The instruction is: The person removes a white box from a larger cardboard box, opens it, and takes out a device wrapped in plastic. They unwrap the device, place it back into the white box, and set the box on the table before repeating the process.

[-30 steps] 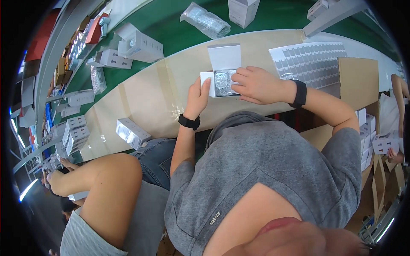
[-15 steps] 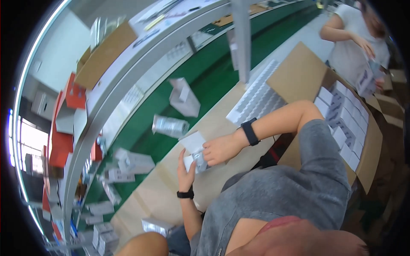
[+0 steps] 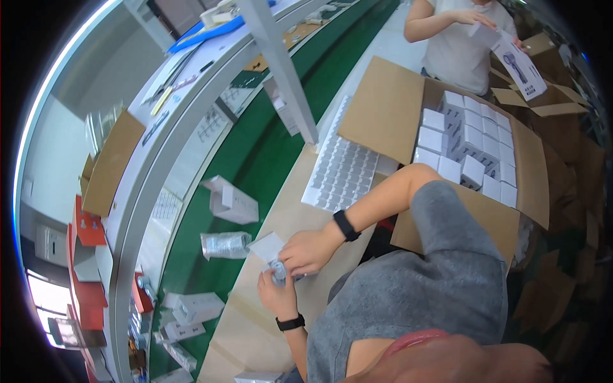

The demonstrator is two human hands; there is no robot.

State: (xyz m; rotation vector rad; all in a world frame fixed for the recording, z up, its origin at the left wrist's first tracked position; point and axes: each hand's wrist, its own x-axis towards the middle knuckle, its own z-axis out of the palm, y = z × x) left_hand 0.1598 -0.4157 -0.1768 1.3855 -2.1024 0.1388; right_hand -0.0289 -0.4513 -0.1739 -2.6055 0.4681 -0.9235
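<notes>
A pale surface (image 3: pixel 306 210) runs beside a green conveyor belt (image 3: pixel 255 159), with a large carton (image 3: pixel 504 210) of small white boxes at the person's right. Near its front edge, the left hand (image 3: pixel 276 295) and right hand (image 3: pixel 308 250) are both closed around a small white box (image 3: pixel 268 247) holding a plastic-bagged item (image 3: pixel 280 272). A bagged part (image 3: pixel 225 244) lies on the belt just beside them.

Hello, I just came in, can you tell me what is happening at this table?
A person in a grey shirt holds a small bagged item with both hands, left hand below and right hand on top, over an open white box on the beige table. To the right, a cardboard carton holds many white boxes. Another person stands beyond it, holding a paper sheet.
</notes>
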